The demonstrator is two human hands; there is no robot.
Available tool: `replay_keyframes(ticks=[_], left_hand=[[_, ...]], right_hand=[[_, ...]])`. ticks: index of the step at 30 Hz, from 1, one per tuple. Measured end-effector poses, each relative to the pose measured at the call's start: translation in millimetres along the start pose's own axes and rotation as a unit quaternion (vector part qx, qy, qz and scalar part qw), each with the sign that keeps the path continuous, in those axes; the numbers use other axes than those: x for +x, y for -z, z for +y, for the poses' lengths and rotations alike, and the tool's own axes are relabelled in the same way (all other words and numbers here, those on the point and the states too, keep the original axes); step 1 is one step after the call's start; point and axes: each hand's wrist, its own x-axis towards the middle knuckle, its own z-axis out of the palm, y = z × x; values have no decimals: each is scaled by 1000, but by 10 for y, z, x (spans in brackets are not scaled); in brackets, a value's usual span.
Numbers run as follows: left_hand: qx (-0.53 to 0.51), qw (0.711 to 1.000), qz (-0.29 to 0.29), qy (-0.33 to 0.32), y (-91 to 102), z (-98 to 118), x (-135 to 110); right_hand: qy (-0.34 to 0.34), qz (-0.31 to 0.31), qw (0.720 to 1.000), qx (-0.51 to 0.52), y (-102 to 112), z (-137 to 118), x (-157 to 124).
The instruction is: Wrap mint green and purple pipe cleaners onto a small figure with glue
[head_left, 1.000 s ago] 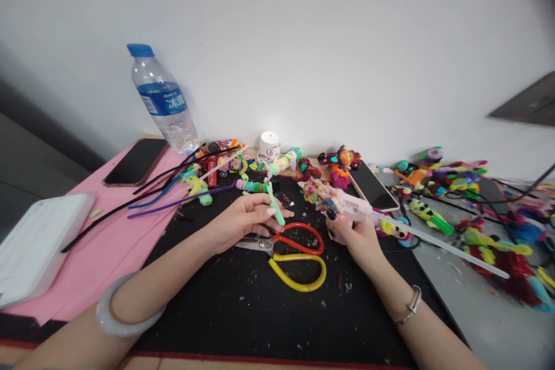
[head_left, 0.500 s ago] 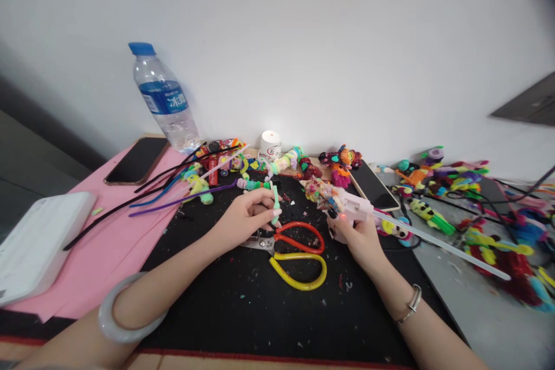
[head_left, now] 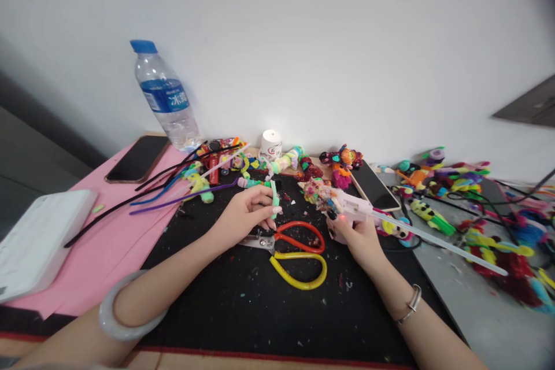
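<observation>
Between the thumb and fingers of my left hand (head_left: 251,211) is a short, light green pipe cleaner piece (head_left: 274,199), held roughly upright. My right hand (head_left: 359,237) grips a pale pink hot glue gun (head_left: 353,208), its nozzle end pointing left and crusted with multicoloured residue. A small red light glows on the gun's body, and a long translucent glue stick (head_left: 437,241) sticks out of its back toward the right. Scissors (head_left: 299,254) with one red and one yellow handle lie on the black mat (head_left: 225,312) between my hands, their blades partly beneath my left hand.
At left, a water bottle (head_left: 165,95), a phone (head_left: 137,159) and a white box (head_left: 45,240) stand around pink paper (head_left: 108,243). Loose pipe cleaners (head_left: 182,200) lie nearby. A paper cup (head_left: 271,144) is by the wall; fuzzy figures (head_left: 433,217) and another phone (head_left: 376,186) fill the right.
The green piece has turned slightly in my left fingers, and my left thumb has shifted a little upward. My right hand and the glue gun stay almost where they were.
</observation>
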Motion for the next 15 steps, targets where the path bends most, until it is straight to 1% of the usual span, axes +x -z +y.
replay_keyframes(ticks=[7, 15], left_hand=[[-18, 999, 12, 38, 3, 1, 12], [-20, 999, -7, 50, -5, -14, 11]], right_hand=[[8, -5, 1000, 2, -31, -99, -9], [49, -79, 995, -32, -49, -226, -1]])
